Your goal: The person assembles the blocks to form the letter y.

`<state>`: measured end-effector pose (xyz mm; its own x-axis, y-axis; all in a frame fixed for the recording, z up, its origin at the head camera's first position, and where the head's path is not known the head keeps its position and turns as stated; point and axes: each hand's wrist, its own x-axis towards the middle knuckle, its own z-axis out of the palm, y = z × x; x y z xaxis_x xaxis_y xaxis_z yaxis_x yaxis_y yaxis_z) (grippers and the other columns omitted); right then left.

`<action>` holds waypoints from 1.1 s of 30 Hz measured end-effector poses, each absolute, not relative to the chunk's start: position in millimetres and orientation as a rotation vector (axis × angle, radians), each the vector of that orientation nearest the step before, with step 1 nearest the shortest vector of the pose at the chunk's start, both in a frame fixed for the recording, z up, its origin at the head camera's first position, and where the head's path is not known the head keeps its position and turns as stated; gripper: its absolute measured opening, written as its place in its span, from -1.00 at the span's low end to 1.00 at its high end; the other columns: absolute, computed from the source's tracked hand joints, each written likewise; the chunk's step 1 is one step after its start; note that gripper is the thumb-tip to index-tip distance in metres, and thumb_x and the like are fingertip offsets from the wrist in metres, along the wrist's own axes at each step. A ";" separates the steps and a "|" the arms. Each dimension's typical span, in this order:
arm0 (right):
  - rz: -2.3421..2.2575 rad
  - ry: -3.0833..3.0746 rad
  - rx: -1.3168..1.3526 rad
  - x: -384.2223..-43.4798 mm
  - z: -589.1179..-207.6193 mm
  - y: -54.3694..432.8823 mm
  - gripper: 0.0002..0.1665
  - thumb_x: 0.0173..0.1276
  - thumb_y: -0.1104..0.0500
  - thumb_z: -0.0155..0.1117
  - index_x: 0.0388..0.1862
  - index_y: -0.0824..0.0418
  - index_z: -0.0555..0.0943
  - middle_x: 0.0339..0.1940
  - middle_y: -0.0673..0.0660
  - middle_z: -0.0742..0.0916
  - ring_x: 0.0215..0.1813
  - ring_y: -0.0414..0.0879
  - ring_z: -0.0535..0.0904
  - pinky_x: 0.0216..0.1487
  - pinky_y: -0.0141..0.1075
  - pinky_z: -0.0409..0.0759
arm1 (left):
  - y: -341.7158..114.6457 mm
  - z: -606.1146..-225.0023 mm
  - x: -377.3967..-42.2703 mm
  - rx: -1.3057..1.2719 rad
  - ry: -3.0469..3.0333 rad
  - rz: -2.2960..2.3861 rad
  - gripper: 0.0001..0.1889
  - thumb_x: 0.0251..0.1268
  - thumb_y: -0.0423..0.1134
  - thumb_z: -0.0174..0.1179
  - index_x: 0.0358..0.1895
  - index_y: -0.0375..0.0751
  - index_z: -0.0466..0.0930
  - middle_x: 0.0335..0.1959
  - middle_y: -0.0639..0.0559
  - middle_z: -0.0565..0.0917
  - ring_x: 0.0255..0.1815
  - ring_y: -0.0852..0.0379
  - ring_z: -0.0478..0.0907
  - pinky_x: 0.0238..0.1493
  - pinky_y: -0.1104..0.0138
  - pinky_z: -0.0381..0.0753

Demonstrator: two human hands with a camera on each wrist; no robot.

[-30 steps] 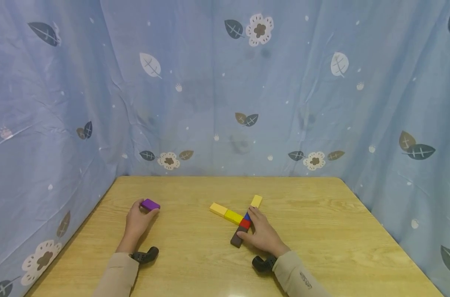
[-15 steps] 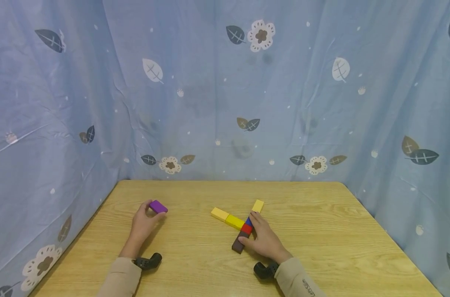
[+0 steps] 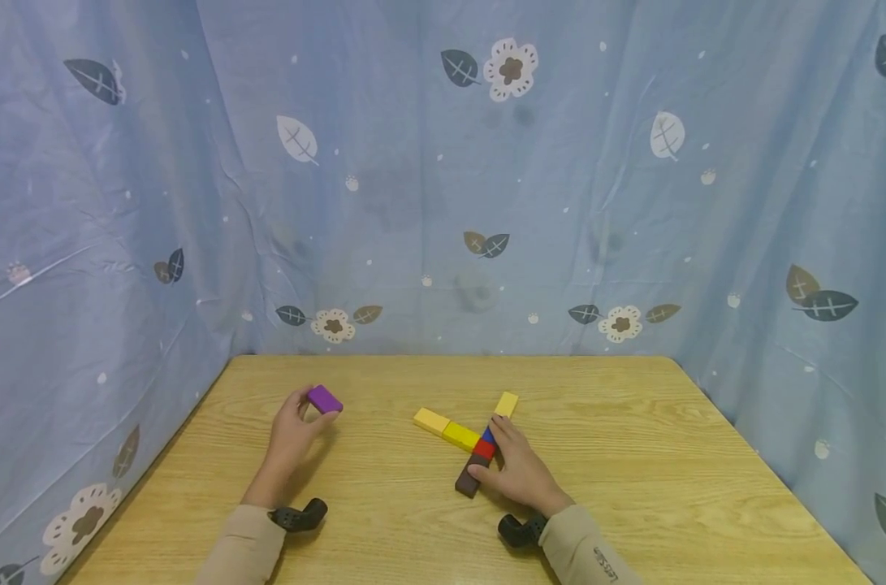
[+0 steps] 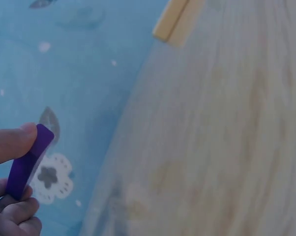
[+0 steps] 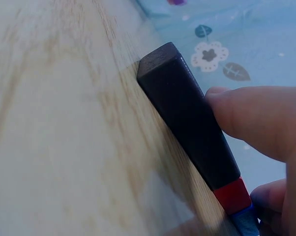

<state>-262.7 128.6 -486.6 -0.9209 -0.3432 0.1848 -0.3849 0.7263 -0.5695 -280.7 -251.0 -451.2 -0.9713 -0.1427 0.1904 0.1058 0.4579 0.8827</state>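
Observation:
My left hand [image 3: 289, 431] pinches a purple block [image 3: 326, 399] between thumb and fingers, at the left of the table. The left wrist view shows this block held by its ends. A row of blocks lies slantwise right of centre: black [image 3: 468, 478], red [image 3: 484, 449], blue [image 3: 488, 437] and light yellow [image 3: 507, 403] at the far end. From the red block a branch runs left, a bright yellow block [image 3: 460, 436] then a pale yellow one [image 3: 431, 421]. My right hand [image 3: 521, 467] rests along the row, thumb touching the black block, fingertips at the blue one.
The wooden table [image 3: 633, 455] has a straight back edge against a blue patterned curtain [image 3: 384, 203], which also hangs along both sides. A black curved wrist mount [image 3: 301, 516] sits on the left wrist, and another [image 3: 520, 530] on the right.
My left hand has moved rightward across the table with the purple block, which tilts more now. The right hand and the joined blocks stay in place.

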 end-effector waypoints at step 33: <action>0.955 -2.843 0.624 -262.0 -486.8 129.6 0.06 0.22 -0.32 0.20 0.46 0.35 0.16 0.51 0.26 0.20 0.52 0.21 0.03 0.41 0.14 0.20 | -171.3 -401.4 -251.2 -0.363 -2.410 -1.669 -0.19 0.09 -0.21 0.38 0.39 -0.35 0.17 0.42 -0.25 0.22 0.46 -0.15 0.15 0.42 0.23 0.15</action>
<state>-262.0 129.6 -486.8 -0.9141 -0.3529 0.1996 -0.4018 0.7229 -0.5621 -251.2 -171.3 -401.4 -0.9525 0.0934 0.2900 0.3043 0.3372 0.8909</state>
